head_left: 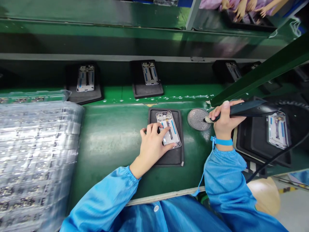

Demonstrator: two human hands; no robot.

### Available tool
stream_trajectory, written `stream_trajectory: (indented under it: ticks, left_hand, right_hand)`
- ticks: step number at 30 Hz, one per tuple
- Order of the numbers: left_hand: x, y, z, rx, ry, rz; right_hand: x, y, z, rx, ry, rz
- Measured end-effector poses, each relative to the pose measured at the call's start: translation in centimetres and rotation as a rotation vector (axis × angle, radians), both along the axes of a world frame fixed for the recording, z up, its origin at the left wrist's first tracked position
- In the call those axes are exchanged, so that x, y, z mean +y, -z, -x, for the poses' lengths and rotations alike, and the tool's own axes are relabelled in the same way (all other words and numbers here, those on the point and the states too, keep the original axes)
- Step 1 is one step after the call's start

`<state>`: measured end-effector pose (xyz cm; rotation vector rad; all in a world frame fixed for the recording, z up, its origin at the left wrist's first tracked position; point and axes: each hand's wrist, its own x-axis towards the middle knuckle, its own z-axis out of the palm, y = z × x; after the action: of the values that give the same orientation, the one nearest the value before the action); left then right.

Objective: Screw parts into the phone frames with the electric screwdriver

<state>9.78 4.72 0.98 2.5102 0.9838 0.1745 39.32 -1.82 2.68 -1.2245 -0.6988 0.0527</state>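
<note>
On a black tray [156, 159] in front of me lies an opened phone [172, 129], its board and blue strips showing. My left hand [154, 138] spans the phone, thumb at the lower right edge and fingers at the left side, gripping it. A black electric screwdriver [248, 109] is in my right hand [224, 120], held almost level with its tip pointing left. That tip is at the right side of a round metal screw dish [198, 119]; whether it touches cannot be made out. A blue wrist strap [223, 141] circles my right wrist.
Clear plastic trays of small parts [36, 154] are stacked at left. Beyond the bench, more phones [150, 73] lie on black trays. Another opened phone [277, 130] is at right, near a black cable [277, 158]. A green bar [263, 69] slants overhead. Co-workers' hands [241, 9] show at the top.
</note>
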Motion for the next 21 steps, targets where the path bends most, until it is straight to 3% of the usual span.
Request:
stream_trajectory:
  ticks: [7, 14, 17, 21]
  left_hand:
    - [0.4, -0.5, -0.4, -0.026, -0.010, 0.121]
    - [0.3, -0.5, -0.6, -0.057, -0.028, 0.150]
    - [0.2, -0.4, -0.7, -0.061, -0.032, 0.153]
    - [0.2, -0.3, -0.7, -0.050, -0.025, 0.151]
  right_hand:
    - [-0.3, -0.4, 0.3, -0.025, -0.013, 0.018]
    - [-1.5, -3.0, 2.5, -0.047, -0.049, -0.069]
    - [-1.9, -3.7, 5.3, 0.027, -0.207, -0.099]
    - [-2.6, -3.1, 9.4, 0.084, -0.534, -0.109]
